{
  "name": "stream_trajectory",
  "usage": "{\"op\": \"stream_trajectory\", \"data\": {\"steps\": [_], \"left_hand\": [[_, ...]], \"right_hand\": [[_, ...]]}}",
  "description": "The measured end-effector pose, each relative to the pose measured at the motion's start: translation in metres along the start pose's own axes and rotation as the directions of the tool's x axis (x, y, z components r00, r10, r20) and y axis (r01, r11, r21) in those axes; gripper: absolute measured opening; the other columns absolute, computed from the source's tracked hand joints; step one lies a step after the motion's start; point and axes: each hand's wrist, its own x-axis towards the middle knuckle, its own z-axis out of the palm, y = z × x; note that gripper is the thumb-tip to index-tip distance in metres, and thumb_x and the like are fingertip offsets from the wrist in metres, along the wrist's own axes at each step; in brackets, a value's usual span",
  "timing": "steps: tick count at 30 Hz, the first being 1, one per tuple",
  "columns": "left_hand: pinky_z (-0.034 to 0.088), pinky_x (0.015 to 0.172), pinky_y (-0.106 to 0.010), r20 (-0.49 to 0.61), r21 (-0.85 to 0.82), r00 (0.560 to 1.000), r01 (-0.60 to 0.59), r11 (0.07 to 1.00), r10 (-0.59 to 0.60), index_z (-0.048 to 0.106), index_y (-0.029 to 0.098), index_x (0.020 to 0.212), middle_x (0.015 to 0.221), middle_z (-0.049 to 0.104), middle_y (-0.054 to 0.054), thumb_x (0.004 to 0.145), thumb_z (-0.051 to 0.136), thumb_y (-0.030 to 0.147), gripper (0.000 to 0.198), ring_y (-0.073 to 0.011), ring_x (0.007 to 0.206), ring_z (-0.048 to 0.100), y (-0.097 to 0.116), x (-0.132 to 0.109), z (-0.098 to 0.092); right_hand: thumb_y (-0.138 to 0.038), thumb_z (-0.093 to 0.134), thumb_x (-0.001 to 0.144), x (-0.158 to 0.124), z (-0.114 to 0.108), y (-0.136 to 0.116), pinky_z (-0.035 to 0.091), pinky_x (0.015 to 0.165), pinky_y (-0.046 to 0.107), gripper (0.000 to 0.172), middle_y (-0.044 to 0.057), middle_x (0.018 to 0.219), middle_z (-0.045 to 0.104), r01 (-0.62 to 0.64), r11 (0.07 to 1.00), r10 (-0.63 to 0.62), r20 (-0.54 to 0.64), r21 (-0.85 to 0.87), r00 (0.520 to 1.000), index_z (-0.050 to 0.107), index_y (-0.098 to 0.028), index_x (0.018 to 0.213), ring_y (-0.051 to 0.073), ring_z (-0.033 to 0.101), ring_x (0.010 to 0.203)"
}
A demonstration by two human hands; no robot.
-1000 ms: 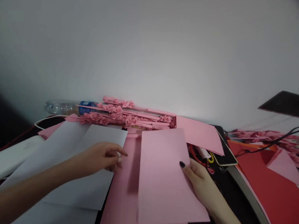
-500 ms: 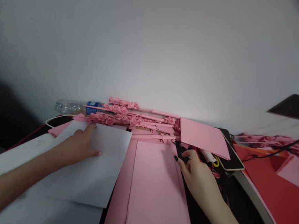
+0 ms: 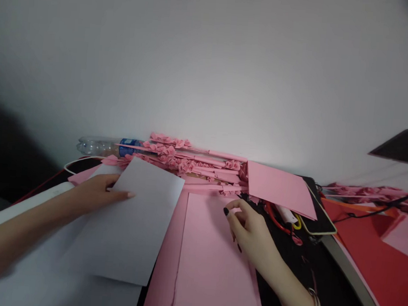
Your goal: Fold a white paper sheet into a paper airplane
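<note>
My left hand grips the upper left edge of a white paper sheet, thumb on top and the other fingers behind it. The sheet's far corner is raised, and more white paper lies under it. My right hand hovers over the right side of a pink paper sheet, its fingers loosely curled and apart with nothing visible in them. This pink sheet rests on a larger pink sheet.
Pink paper flowers with rolled stems lie along the wall beside a plastic bottle. Folded pink paper overlaps a phone. Scissors with red handles lie below it. Red paper and a black cable are at right.
My left hand has drawn back leftward and now grips the white sheet's edge, whose far corner has risen. My right hand has moved left, over the pink sheet.
</note>
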Motion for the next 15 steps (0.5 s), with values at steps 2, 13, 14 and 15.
{"op": "stream_trajectory", "data": {"steps": [2,13,14,15], "left_hand": [[0.051,0.059,-0.025,0.126,-0.161,0.985,0.137,0.977,-0.117,0.060,0.020,0.103,0.080,0.072,0.001,0.076,0.059,0.045,0.037,-0.0212,0.071,0.068,0.015,-0.011,-0.003],[0.053,0.077,-0.029,0.271,-0.542,0.959,0.079,0.837,0.085,0.041,0.028,0.130,0.106,0.067,-0.001,0.085,0.056,0.046,0.050,-0.0233,0.095,0.064,0.056,-0.032,0.063],[0.053,0.079,-0.031,0.246,-0.519,0.965,0.049,0.854,0.094,0.037,0.029,0.132,0.113,0.065,-0.002,0.085,0.056,0.045,0.053,-0.0243,0.101,0.062,0.056,-0.029,0.065],[0.052,0.083,-0.032,0.180,-0.483,0.977,-0.011,0.876,0.112,0.033,0.029,0.134,0.121,0.061,-0.004,0.084,0.057,0.043,0.057,-0.0250,0.108,0.060,0.056,-0.026,0.065]], "right_hand": [[-0.029,0.042,0.089,0.000,0.001,0.000,0.034,0.043,0.022,0.011,-0.007,0.051,0.047,-0.032,0.991,0.027,0.040,0.133,0.999,0.049,-0.021,0.091,0.010,0.042,0.040],[-0.041,0.052,0.087,-0.007,0.005,-0.014,0.038,0.053,0.022,0.029,-0.002,0.063,0.054,-0.049,0.831,-0.031,0.134,0.554,0.990,0.058,-0.015,0.074,0.010,0.048,0.056],[-0.040,0.053,0.086,-0.006,-0.003,-0.012,0.036,0.051,0.022,0.027,-0.002,0.063,0.054,-0.043,0.846,0.006,0.072,0.532,0.997,0.059,-0.015,0.075,0.010,0.046,0.055],[-0.038,0.053,0.086,-0.005,-0.013,-0.009,0.035,0.051,0.022,0.025,-0.002,0.064,0.055,-0.041,0.866,0.033,0.023,0.498,0.999,0.060,-0.015,0.079,0.010,0.046,0.055]]}}
